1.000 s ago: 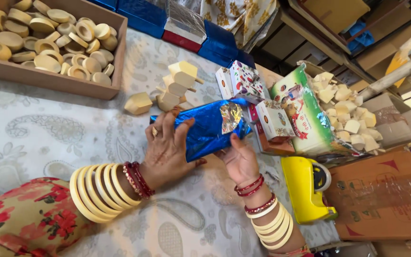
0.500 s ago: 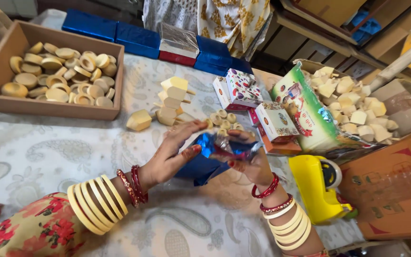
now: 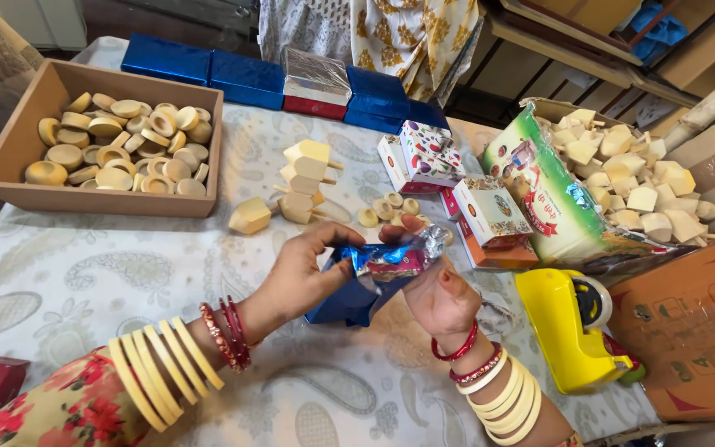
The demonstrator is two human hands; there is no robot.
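Foil (image 3: 391,258), blue and shiny, pinched between both hands above the table (image 3: 84,273), just over a blue box (image 3: 345,300) lying on the cloth. Left hand (image 3: 301,277) grasping the foil's near edge, thumb on top, fingers curled beneath. Right hand (image 3: 436,294) gripping the foil's right end, fingertips pressed into the crinkled silver edge. A red patch visible inside the fold; impossible to tell what.

Yellow and red bangles on both wrists, floral sleeve on the left arm.

Beyond the hands, loose wooden blocks (image 3: 304,178) and small rings (image 3: 392,205) on the cloth, one block (image 3: 250,217) apart to the left. Wooden tray (image 3: 18,145) at far left, filled with round wooden rings. Row of blue boxes (image 3: 208,68) along the far edge, one silver-topped box (image 3: 314,79) among them. Small printed cartons (image 3: 428,153) just right of the blocks, another carton (image 3: 491,213) near the right hand. Green bag (image 3: 539,199) of pale wooden pieces further right. Yellow tape dispenser (image 3: 568,331) near the right wrist, touching a cardboard box (image 3: 688,323).
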